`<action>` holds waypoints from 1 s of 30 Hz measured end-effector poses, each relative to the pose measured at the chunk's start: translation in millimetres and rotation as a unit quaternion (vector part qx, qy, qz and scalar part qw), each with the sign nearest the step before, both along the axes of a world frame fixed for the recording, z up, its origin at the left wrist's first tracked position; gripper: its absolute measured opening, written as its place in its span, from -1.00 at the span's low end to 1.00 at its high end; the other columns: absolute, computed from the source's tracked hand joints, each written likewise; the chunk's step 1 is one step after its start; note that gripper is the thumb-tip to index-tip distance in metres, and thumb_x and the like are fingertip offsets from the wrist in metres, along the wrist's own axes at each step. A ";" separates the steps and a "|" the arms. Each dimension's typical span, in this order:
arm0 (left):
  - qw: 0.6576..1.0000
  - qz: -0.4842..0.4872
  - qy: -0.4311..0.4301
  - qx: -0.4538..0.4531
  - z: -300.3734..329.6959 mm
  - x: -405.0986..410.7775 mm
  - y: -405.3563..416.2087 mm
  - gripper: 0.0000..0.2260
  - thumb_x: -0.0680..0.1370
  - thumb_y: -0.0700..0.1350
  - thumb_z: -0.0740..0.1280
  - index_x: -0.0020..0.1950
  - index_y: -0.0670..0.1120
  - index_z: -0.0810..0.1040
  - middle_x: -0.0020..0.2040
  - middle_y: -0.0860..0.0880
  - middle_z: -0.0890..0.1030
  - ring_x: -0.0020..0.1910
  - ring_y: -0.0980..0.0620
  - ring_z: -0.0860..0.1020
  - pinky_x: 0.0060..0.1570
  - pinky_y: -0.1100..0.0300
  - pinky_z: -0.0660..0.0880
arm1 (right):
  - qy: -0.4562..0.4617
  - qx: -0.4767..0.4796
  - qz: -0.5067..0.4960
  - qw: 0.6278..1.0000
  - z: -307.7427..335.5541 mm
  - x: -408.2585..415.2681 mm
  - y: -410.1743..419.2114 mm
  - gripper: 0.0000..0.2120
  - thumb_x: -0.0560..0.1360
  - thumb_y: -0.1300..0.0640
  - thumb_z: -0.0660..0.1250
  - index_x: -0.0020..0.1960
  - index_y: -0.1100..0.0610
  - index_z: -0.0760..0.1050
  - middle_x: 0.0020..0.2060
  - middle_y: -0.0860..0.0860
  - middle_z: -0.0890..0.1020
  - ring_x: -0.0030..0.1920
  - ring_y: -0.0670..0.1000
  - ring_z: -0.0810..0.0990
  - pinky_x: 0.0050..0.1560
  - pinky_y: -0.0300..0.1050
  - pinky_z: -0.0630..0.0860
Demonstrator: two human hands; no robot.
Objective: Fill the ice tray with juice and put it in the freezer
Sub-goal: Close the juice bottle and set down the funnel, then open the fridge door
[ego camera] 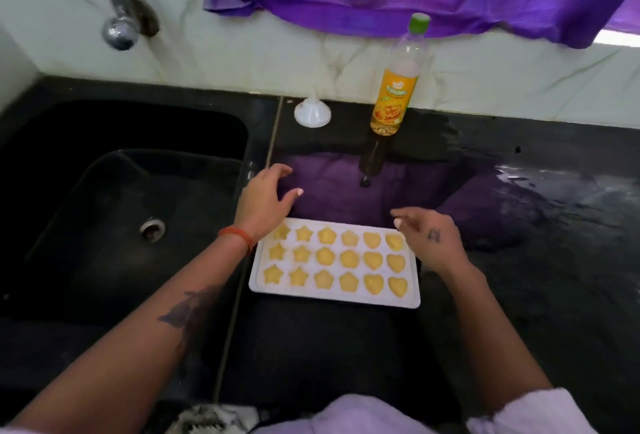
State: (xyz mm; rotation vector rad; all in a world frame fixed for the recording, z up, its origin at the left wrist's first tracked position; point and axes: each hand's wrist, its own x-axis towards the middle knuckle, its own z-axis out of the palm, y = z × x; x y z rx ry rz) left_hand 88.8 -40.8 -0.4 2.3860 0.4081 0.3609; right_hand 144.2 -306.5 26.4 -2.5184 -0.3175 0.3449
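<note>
White ice tray [335,298] with star, flower and heart cells all filled yellow lies near the black counter's [519,312] sink-side edge; left hand [265,203] and right hand [433,241] hover spread, empty, over its far corners; juice bottle [394,87] stands at the marble backsplash [242,49].

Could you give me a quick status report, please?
Left hand and right hand open, empty, over ice tray. All cells filled. Juice bottle capped. Nothing obstructing.
</note>
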 end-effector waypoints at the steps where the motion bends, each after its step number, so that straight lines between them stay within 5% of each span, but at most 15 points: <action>1: 1.000 0.011 0.002 0.006 -0.3 -14.4 -1.5 -0.65 0.48 0.00 0.38 0.24 -0.06 0.48 0.19 -0.05 0.57 0.13 -0.01 0.54 0.08 0.15 0.45 | -0.015 0.008 0.010 1.000 3.5 -2.5 4.7 -0.74 0.56 0.06 0.22 0.21 0.01 0.53 0.12 0.02 0.63 0.13 0.05 0.57 0.03 -0.21 0.42; 9: 0.987 0.161 0.008 0.024 -7.1 -123.4 -18.9 -0.63 0.53 0.07 0.30 0.28 -0.07 0.47 0.24 -0.08 0.53 0.17 -0.06 0.51 0.09 0.15 0.39 | -0.102 0.070 0.196 0.973 8.6 -46.3 61.8 -0.62 0.56 0.00 0.22 0.32 0.13 0.44 0.24 0.10 0.54 0.28 0.09 0.45 0.28 -0.12 0.29; 19: 0.925 0.379 0.003 0.033 -19.8 -295.0 -56.9 -0.61 0.55 0.06 0.27 0.31 -0.11 0.43 0.33 -0.11 0.46 0.27 -0.12 0.46 0.24 0.03 0.38 | -0.127 0.161 0.419 0.884 -8.0 -196.7 116.0 -0.57 0.57 -0.01 0.21 0.38 0.13 0.37 0.36 0.15 0.40 0.48 0.14 0.15 0.44 -0.09 0.09; 23: 0.893 0.450 0.019 0.017 -39.0 -366.0 -80.7 -0.59 0.56 0.04 0.26 0.33 -0.14 0.42 0.34 -0.14 0.45 0.28 -0.12 0.45 0.26 0.00 0.41 | -0.150 0.215 0.489 0.832 -27.1 -268.6 120.6 -0.61 0.56 0.05 0.23 0.34 0.19 0.41 0.32 0.17 0.45 0.46 0.18 0.20 0.41 -0.12 0.14; 30: 0.824 0.541 0.139 -0.090 -91.5 -497.6 -139.8 -0.51 0.56 0.08 0.24 0.42 -0.12 0.31 0.43 -0.16 0.34 0.36 -0.17 0.36 0.30 -0.03 0.35 | -0.052 0.058 0.660 0.747 -92.6 -381.2 115.6 -0.53 0.59 -0.03 0.14 0.45 0.12 0.24 0.45 0.13 0.28 0.51 0.11 0.05 0.45 -0.06 0.09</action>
